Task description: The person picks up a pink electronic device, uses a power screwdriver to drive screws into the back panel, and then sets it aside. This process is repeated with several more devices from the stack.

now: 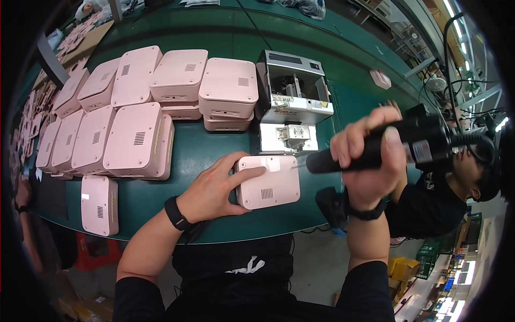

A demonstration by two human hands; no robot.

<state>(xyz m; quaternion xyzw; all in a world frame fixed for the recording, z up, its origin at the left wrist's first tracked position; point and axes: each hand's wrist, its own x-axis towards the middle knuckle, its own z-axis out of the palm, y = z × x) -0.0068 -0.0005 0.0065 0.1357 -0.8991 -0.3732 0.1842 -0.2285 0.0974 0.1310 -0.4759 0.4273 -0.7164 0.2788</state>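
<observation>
A pale pink plastic box [281,188] with a vent grille and screw holes lies on the green table in front of me. My left hand [209,188] grips it from the left, the index finger across its top and the thumb along the near edge. My right hand [370,180] is wrapped round a black electric screwdriver [426,140], held nearly level. Its thin bit points left at the box's upper right corner; I cannot tell whether the tip touches. Just beyond the box stands a silver and black machine [292,104], which looks like a screw feeder.
Stacks of similar pink boxes [134,139] fill the table's left side. One more box [99,205] stands near the front edge, and a small pink piece [380,79] lies far right. A person in black [434,198] is close on my right; another person's arm [24,198] shows at far left.
</observation>
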